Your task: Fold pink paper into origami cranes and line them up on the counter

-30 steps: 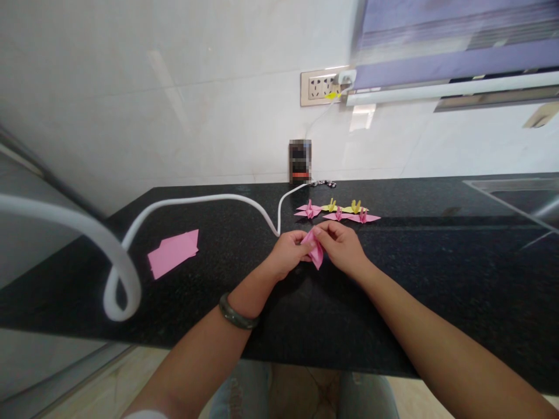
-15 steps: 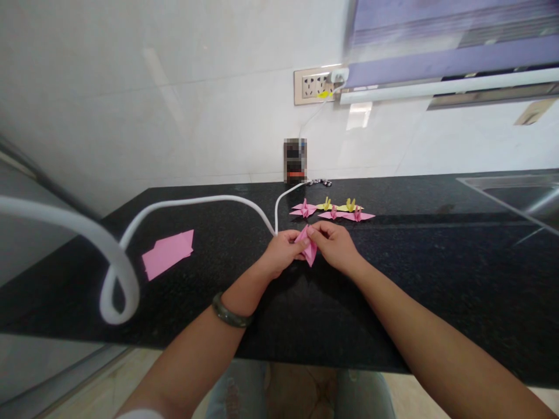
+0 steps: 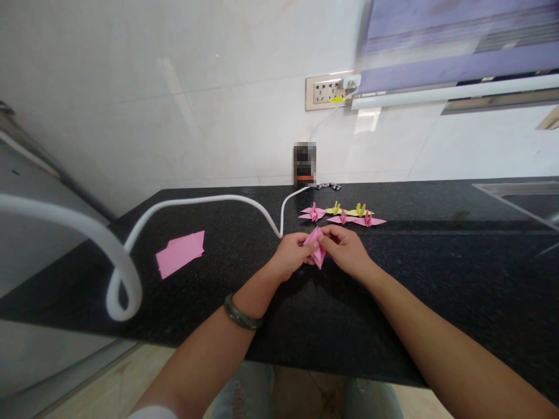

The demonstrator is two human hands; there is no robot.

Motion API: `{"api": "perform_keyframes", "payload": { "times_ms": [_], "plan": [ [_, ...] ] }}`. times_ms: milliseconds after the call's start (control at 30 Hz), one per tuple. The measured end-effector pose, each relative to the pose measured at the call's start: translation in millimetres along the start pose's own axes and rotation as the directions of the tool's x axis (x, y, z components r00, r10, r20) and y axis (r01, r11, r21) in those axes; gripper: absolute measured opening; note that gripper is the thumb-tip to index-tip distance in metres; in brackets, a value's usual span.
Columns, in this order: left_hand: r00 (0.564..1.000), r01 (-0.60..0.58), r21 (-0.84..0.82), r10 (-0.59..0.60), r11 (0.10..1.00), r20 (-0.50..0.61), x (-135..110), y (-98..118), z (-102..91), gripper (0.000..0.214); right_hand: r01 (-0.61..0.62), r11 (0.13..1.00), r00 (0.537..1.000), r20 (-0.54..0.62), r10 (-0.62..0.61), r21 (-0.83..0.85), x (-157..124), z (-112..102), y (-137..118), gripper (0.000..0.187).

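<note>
Between my two hands is a piece of folded pink paper (image 3: 320, 254), diamond-shaped, held above the black counter. My left hand (image 3: 293, 255) pinches its left side, thumb on the front face. On the other side, my right hand (image 3: 347, 247) grips the paper's upper right part with thumb and bent fingers. Just beyond the hands stand several small folded paper cranes: a pink crane (image 3: 313, 213) at the left, a yellow crane (image 3: 360, 210) behind, and another pink crane (image 3: 369, 220) at the right end.
Pink paper sheets (image 3: 181, 254) lie on the black counter (image 3: 244, 233) to the left. A thick white flexible cable (image 3: 209, 199) loops across the left side to a pixelated dark device (image 3: 304, 164) by the wall. A sink (image 3: 524, 195) is at the right, a wall socket (image 3: 325, 91) above.
The whole view has shifted, so everything appears a little further right. Both hands keep hold of the folded pink paper; the right fingers now cover slightly less of its top.
</note>
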State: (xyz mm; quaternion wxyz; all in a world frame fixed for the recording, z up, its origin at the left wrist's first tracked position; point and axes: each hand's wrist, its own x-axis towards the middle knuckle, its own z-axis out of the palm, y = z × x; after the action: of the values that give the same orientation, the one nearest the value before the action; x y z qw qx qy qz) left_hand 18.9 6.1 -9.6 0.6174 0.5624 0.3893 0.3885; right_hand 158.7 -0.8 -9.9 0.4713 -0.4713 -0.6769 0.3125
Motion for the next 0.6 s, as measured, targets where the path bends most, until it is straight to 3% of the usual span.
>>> {"api": "perform_keyframes", "payload": {
  "times_ms": [600],
  "plan": [
    [0.999,-0.041,-0.021,0.041,0.999,0.004,0.1,-1.0,-1.1,0.03,-0.016,0.987,1.0,-0.01,0.018,0.163,0.6,-1.4,0.0,0.019]
  ]
}}
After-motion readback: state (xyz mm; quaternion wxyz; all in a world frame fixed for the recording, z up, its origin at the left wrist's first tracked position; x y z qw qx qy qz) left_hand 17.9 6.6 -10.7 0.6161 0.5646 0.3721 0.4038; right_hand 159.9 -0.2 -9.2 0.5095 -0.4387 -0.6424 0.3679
